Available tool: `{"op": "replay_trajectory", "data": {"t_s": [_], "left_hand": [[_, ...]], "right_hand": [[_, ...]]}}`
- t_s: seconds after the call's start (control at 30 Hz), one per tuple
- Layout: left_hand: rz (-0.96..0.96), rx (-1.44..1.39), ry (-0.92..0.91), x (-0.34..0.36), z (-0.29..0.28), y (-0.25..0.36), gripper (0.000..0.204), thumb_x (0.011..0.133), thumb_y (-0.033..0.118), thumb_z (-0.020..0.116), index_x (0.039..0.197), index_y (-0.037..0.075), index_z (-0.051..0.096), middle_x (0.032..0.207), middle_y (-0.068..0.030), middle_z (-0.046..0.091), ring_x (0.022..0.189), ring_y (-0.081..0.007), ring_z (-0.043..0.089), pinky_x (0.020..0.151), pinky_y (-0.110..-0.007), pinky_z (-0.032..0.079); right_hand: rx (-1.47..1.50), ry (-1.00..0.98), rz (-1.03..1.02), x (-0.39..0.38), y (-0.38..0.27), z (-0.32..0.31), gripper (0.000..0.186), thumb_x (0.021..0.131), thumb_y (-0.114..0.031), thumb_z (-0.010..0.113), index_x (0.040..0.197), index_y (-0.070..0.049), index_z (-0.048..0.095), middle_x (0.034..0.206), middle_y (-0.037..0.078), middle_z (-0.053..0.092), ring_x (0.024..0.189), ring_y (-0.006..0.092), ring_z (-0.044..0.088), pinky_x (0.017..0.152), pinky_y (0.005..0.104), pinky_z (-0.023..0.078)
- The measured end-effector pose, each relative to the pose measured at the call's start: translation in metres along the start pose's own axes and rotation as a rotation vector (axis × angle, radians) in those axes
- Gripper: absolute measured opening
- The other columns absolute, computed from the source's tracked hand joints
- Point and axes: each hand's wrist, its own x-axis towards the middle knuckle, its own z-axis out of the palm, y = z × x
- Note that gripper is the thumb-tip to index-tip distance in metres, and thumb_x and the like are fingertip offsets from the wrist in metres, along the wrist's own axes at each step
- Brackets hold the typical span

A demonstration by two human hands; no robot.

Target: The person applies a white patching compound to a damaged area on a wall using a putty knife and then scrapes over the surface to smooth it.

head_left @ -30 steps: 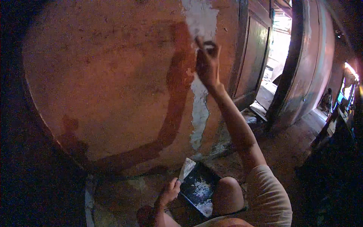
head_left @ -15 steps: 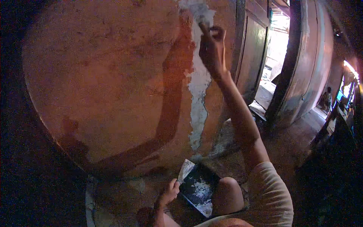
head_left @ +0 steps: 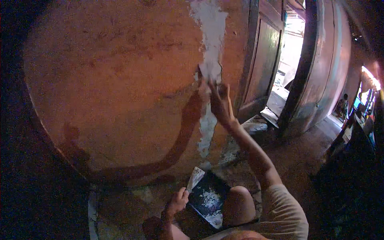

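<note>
A rough vertical strip of white filler [head_left: 212,34] runs down the orange-brown wall [head_left: 120,80]. Against it, midway up, my right hand [head_left: 222,103] is closed on what looks like a putty knife [head_left: 209,76], whose pale blade hardly stands out from the filler. Low in front of me, my left hand [head_left: 177,203] grips a second putty knife [head_left: 196,178], its broad blade smeared white and tilted upward. That blade lies over the far left edge of a dark rectangular tray [head_left: 214,180]. White paste [head_left: 211,200] is spread in the tray, beside my bent knee [head_left: 242,204].
To the right of the strip stands a wooden door panel [head_left: 262,60], with a bright doorway [head_left: 290,60] beyond it. Past that is another wall [head_left: 328,64]. Far right, a person [head_left: 343,106] is dimly visible near cluttered objects. My arm's shadow falls across the wall.
My right hand has come down the strip from near its top to about its middle, and its shadow moved along. The left hand with its putty knife has hardly moved.
</note>
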Motion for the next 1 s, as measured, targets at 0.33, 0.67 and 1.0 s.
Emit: {"op": "replay_trajectory", "data": {"t_s": [0.33,0.67,1.0], "left_hand": [[0.022,0.131,-0.014,-0.009,0.004,0.035,0.028,0.086,0.029,0.039,0.094,0.004,0.049,0.057,-0.0108,0.049,0.049,-0.0243,0.051,0.05,-0.037,0.041],[0.005,0.027,0.009,-0.007,0.0,0.018,0.029,0.086,0.03,0.04,0.096,0.004,0.048,0.055,-0.0098,0.048,0.047,-0.0202,0.05,0.045,-0.036,0.039],[-0.045,-0.047,-0.147,-0.017,0.002,0.051,0.025,0.087,0.027,0.039,0.094,0.005,0.049,0.054,-0.0055,0.047,0.044,-0.0149,0.048,0.042,-0.031,0.038]], "right_hand": [[0.626,0.181,0.265,0.102,0.005,-0.062,0.028,0.079,0.001,0.049,0.107,-0.007,0.049,0.078,0.002,0.046,0.064,0.0112,0.045,0.055,0.0219,0.04],[-0.496,0.392,-0.384,0.153,0.037,-0.041,0.051,0.069,0.009,0.049,0.115,-0.012,0.048,0.093,0.012,0.044,0.069,0.0236,0.05,0.062,0.0316,0.045],[-0.165,0.462,-0.373,0.171,0.007,-0.077,0.05,0.071,0.006,0.05,0.117,-0.014,0.047,0.088,0.012,0.046,0.072,0.0231,0.05,0.061,0.0287,0.044]]}}
